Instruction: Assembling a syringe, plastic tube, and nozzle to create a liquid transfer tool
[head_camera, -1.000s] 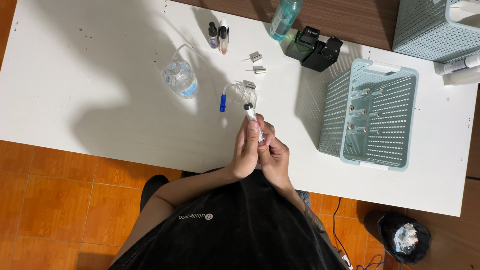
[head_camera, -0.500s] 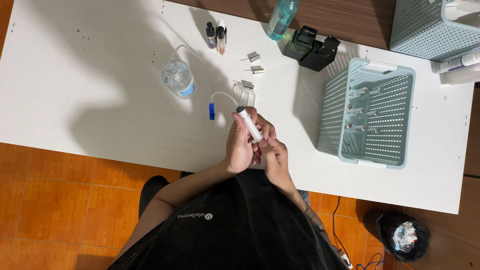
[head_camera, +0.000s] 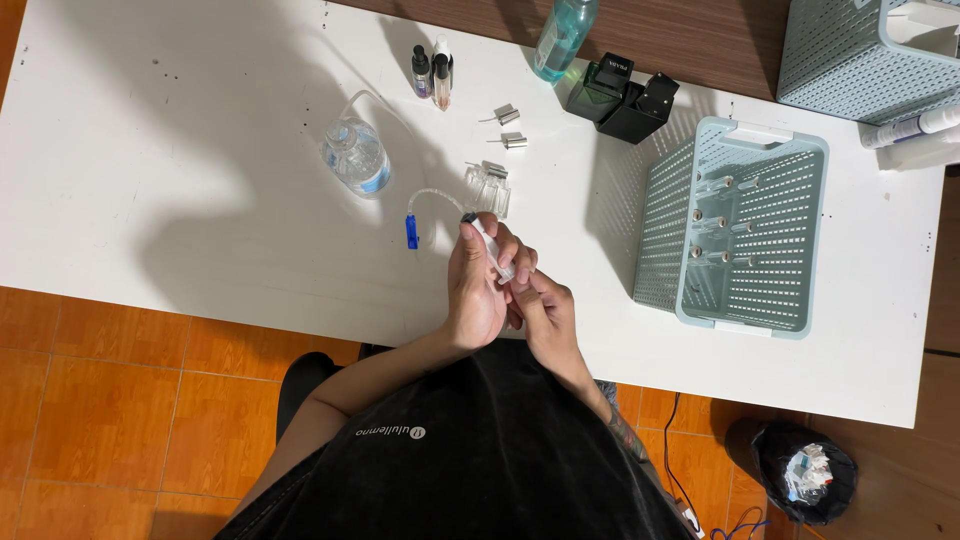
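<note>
Seen from the head camera, a person is gripping a small clear tube (head_camera: 490, 245) over the white surface (head_camera: 200, 200), left hand (head_camera: 478, 290) wrapping it with closed fingers, right hand (head_camera: 540, 310) pinching its lower end. Since half a second ago, the hands are sitting slightly lower, the tube tilting more upright. A blue-tipped hose (head_camera: 415, 215), a clear bottle (head_camera: 355, 158) and a grey basket (head_camera: 735, 225) are lying nearby.
</note>
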